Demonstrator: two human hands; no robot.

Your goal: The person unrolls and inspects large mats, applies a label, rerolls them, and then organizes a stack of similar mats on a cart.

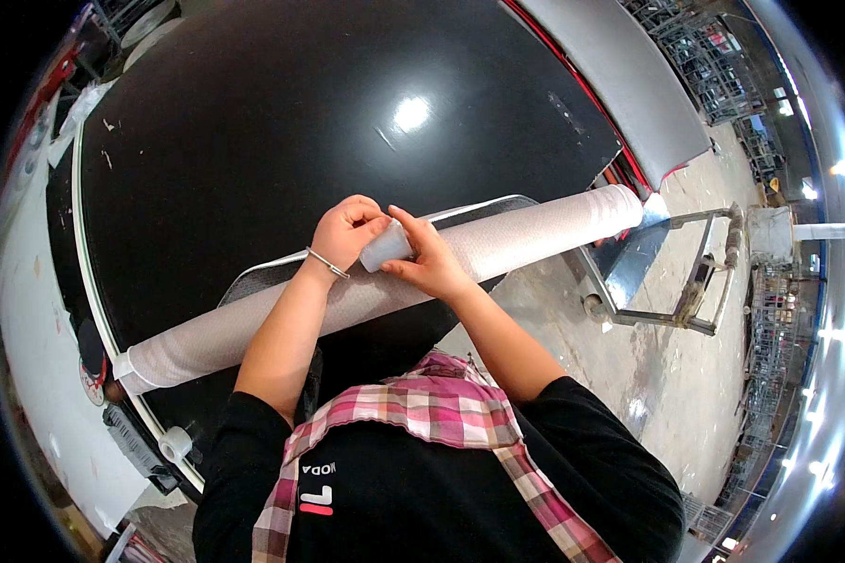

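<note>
Lettering: white print + red/white mark on front of black T-shirt (376, 507), sideways from this view; no wording copied. Nothing legible on small grey roll (386, 248).

Grip: R hand (429, 259) grasps small grey roll, thumb on near side, fingers round the far side, so only part-closed. L hand (352, 231) has fingers curled in, thumb + index tips at roll's upper rim, touching; can't tell if they pinch a loose end. Metal bracelet (328, 263) on L wrist.

Position: small roll is held above nr edge of bench (253, 141), approx. mid-length, over the far side of long pale wrapped roll (376, 298). Long roll lies slantwise along nr edge: one end by nr L corner, other sticking out past R edge. Clear sheet (270, 272) on bench just beyond it, partly behind hands.

Around: white tape roll (175, 444) by L edge nr the corner; metal frame cart (667, 324) on floor off R edge; grey-topped surface (638, 84) w/ red edging beyond far R corner. Both forearms cross long roll + hide bits of it
</note>
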